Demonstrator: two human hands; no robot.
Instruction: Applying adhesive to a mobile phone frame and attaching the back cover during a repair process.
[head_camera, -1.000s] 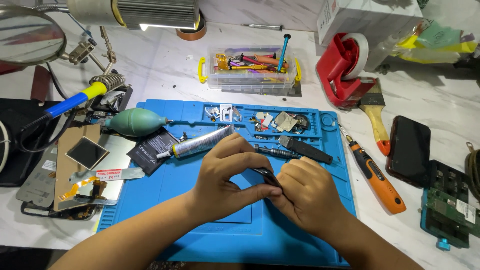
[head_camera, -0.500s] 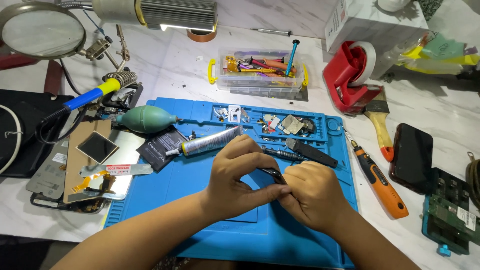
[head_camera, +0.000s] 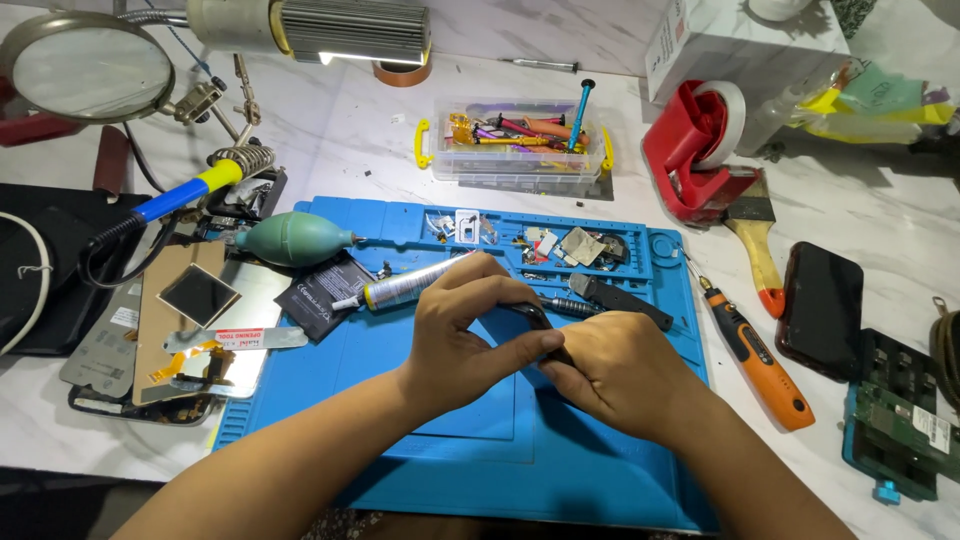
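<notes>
Both hands meet over the middle of a blue silicone work mat (head_camera: 330, 375). My left hand (head_camera: 465, 335) pinches a small black curved part (head_camera: 533, 316) between thumb and fingers. My right hand (head_camera: 620, 375) grips the same black part from the right, its fingers curled under. Most of the part is hidden between the hands. Just behind them lie a silver glue tube (head_camera: 405, 286), a black screwdriver (head_camera: 615, 299) and a flat black battery (head_camera: 322, 292).
A teal air blower (head_camera: 285, 238), soldering iron (head_camera: 170, 200) and opened phone parts (head_camera: 190, 320) lie left. A clear tool box (head_camera: 520, 145), red tape dispenser (head_camera: 700, 150), brush (head_camera: 755, 240), orange screwdriver (head_camera: 760, 355), dark phone (head_camera: 820, 305) and green circuit board (head_camera: 895, 420) sit behind and right.
The view has shifted slightly, so everything sits a little lower and to the right. Both hands stay clasped on the black part with only small finger movement.
</notes>
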